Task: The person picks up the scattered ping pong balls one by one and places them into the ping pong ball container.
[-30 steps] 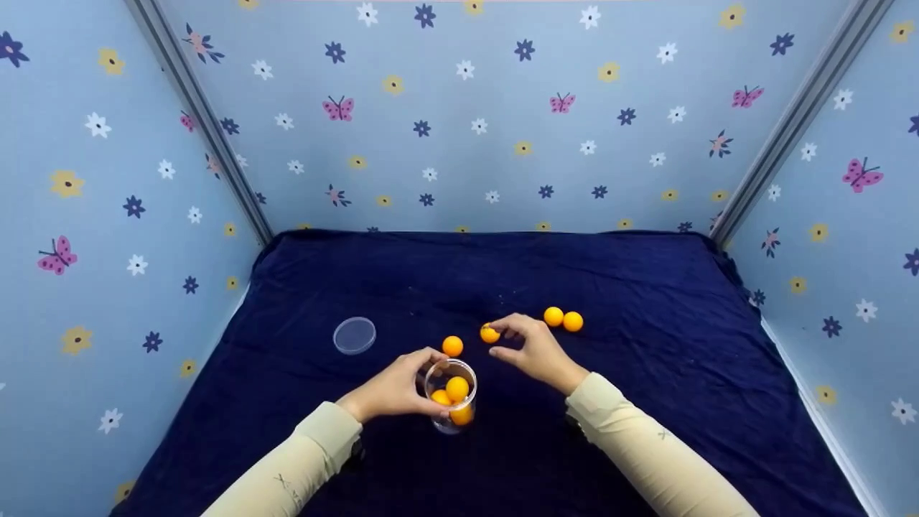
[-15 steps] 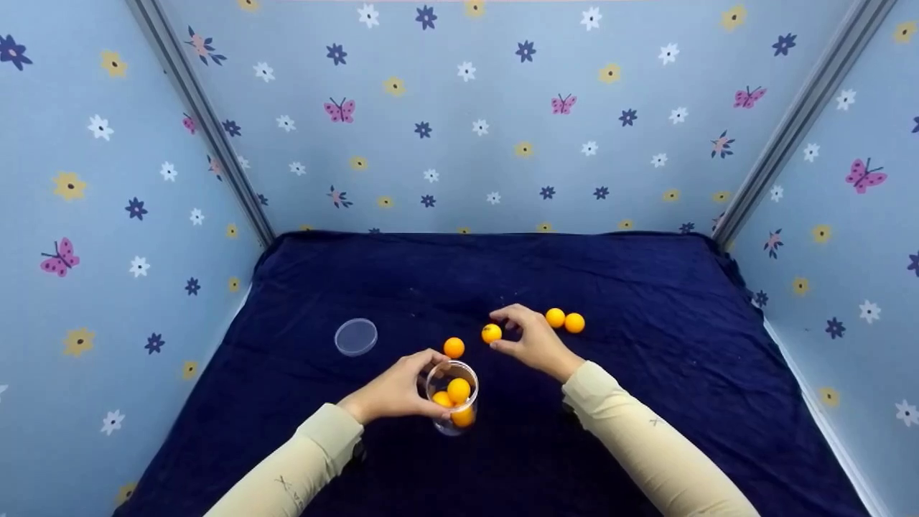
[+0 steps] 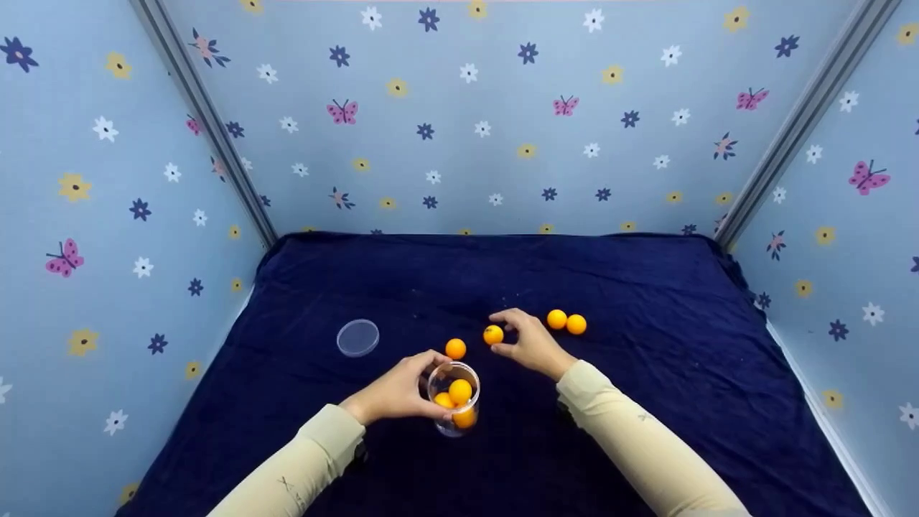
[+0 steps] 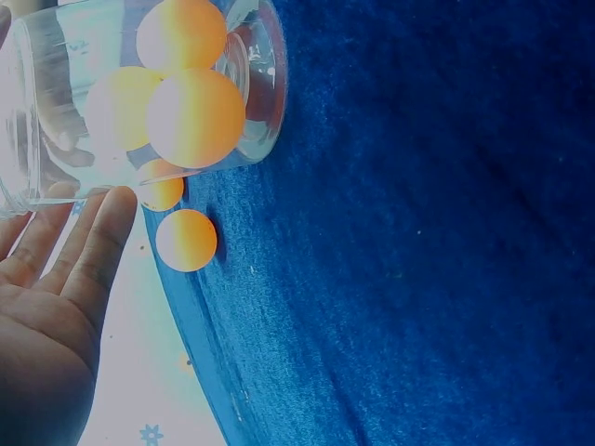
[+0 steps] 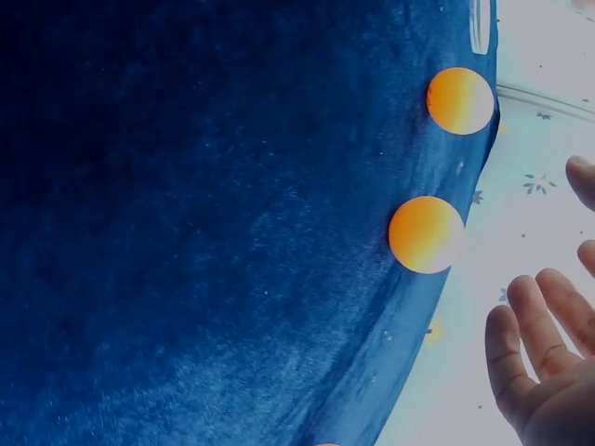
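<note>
My left hand (image 3: pixel 391 391) grips a clear plastic jar (image 3: pixel 454 427) near its rim, thumb on the near side and fingers on the far side. Three orange ping-pong balls show inside; the left wrist view gives the lowest ball (image 4: pixel 195 119) close to the jar's base. On the cloth just beyond the jar lies a loose ping-pong ball (image 3: pixel 455 349). Another ball (image 3: pixel 493 334) lies before my right hand (image 3: pixel 535 345), between the spread thumb and forefinger in the head view. From the right wrist, that ball (image 5: pixel 426 234) appears apart from the loosely extended fingers (image 5: pixel 535 325).
Two more orange balls (image 3: pixel 566 322) lie side by side beyond the right hand. A clear round lid (image 3: pixel 357 338) rests on the left. Dark blue cloth (image 3: pixel 646 402) covers the table, with flowered walls (image 3: pixel 459 143) at the back and both sides.
The right forefinger has lifted off the ball that it partly covered, and the gap between thumb and finger shows more of it. The left hand and jar stay nearly still.
</note>
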Demonstrator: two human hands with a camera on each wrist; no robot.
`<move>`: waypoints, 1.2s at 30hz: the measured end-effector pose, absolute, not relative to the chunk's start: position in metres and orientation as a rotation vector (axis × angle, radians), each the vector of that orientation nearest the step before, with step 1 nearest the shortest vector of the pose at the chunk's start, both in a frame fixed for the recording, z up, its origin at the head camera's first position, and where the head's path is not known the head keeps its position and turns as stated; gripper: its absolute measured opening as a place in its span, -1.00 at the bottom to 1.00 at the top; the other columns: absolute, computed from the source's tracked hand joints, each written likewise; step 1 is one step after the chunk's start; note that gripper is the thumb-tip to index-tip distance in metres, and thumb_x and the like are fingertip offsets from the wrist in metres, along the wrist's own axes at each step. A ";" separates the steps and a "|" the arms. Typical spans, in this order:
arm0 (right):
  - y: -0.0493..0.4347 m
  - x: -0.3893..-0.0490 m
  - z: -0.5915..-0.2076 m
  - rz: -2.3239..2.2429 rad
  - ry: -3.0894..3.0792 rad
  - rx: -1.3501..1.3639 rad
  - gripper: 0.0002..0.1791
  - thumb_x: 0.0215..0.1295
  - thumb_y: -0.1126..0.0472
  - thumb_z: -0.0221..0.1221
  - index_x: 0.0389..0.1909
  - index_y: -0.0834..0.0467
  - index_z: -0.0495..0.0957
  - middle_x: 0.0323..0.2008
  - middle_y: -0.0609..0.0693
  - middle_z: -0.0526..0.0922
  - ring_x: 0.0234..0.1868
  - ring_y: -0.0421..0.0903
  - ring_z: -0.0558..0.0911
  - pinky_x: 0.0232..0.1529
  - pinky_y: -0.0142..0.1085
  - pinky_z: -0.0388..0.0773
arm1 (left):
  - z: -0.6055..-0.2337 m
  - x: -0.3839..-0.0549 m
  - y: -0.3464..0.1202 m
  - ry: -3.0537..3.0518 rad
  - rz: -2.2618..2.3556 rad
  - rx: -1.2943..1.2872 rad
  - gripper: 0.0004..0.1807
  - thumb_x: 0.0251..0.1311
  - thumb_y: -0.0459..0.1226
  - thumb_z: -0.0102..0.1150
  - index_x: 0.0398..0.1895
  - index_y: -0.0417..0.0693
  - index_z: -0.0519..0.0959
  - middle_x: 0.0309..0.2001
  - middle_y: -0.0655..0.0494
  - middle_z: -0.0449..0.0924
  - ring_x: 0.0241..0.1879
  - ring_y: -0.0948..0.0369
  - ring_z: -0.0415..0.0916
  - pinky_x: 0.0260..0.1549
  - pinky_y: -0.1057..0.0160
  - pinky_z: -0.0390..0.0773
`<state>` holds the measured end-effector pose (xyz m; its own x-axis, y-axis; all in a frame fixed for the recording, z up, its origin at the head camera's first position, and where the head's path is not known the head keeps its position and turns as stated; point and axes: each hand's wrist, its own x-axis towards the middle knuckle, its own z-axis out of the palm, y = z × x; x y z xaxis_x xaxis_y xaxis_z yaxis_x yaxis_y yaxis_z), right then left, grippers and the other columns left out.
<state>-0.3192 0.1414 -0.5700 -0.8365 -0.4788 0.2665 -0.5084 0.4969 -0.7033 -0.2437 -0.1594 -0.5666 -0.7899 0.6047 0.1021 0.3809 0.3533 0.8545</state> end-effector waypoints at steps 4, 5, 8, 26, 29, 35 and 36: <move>0.140 -0.325 -0.575 1.258 -2.725 0.872 -0.43 0.25 0.37 0.51 0.27 0.38 0.61 0.24 0.32 0.70 0.17 0.41 0.69 0.29 0.23 0.62 | -0.567 -0.244 -0.160 2.390 1.410 0.888 -0.17 -0.04 -0.22 0.79 0.31 -0.19 0.55 0.19 -0.11 0.73 0.08 -0.21 0.74 0.12 -0.13 0.75; 0.140 -0.326 -0.576 1.251 -2.740 0.864 -0.43 0.26 0.37 0.51 0.28 0.37 0.61 0.25 0.32 0.70 0.19 0.40 0.69 0.31 0.22 0.62 | -0.567 -0.244 -0.160 2.393 1.409 0.889 -0.17 -0.04 -0.22 0.79 0.31 -0.19 0.55 0.19 -0.10 0.73 0.08 -0.21 0.74 0.12 -0.13 0.75; 0.139 -0.329 -0.577 1.232 -2.784 0.837 -0.42 0.27 0.37 0.50 0.30 0.34 0.61 0.27 0.29 0.69 0.23 0.38 0.68 0.34 0.19 0.60 | -0.566 -0.244 -0.160 2.396 1.408 0.888 -0.17 -0.05 -0.20 0.79 0.30 -0.19 0.55 0.19 -0.07 0.74 0.10 -0.20 0.73 0.12 -0.13 0.74; 0.138 -0.343 -0.594 1.197 -2.896 0.761 -0.39 0.32 0.41 0.42 0.39 0.37 0.55 0.33 0.33 0.65 0.22 0.34 0.68 0.34 0.19 0.60 | -0.565 -0.244 -0.159 2.412 1.398 0.881 -0.17 -0.06 -0.17 0.80 0.28 -0.17 0.57 0.18 -0.10 0.73 0.12 -0.20 0.71 0.17 -0.16 0.71; 0.136 -0.345 -0.596 1.187 -2.905 0.752 -0.39 0.32 0.42 0.42 0.39 0.36 0.55 0.31 0.34 0.65 0.20 0.32 0.69 0.32 0.17 0.61 | -0.564 -0.244 -0.159 2.413 1.389 0.887 -0.16 -0.06 -0.16 0.80 0.30 -0.18 0.56 0.19 -0.09 0.73 0.12 -0.20 0.72 0.17 -0.12 0.72; 0.131 -0.348 -0.602 1.103 -2.947 0.757 -0.42 0.34 0.39 0.42 0.38 0.33 0.58 0.27 0.31 0.68 0.16 0.23 0.69 0.31 0.14 0.60 | -0.564 -0.242 -0.159 2.432 1.367 0.907 -0.15 -0.06 -0.18 0.79 0.30 -0.21 0.55 0.19 -0.08 0.73 0.12 -0.15 0.73 0.15 0.03 0.75; 0.131 -0.348 -0.603 1.097 -2.952 0.758 -0.43 0.34 0.40 0.42 0.37 0.33 0.58 0.26 0.30 0.68 0.18 0.23 0.68 0.32 0.14 0.59 | -0.564 -0.242 -0.159 2.438 1.362 0.909 -0.16 -0.06 -0.18 0.79 0.30 -0.21 0.55 0.18 -0.09 0.73 0.11 -0.14 0.72 0.15 0.05 0.74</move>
<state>-0.3482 0.1308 -0.6027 -0.8861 -0.4582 0.0697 -0.3924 0.6619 -0.6387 -0.2422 -0.1590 -0.5644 -0.7895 0.6028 0.1153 0.4142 0.3847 0.8249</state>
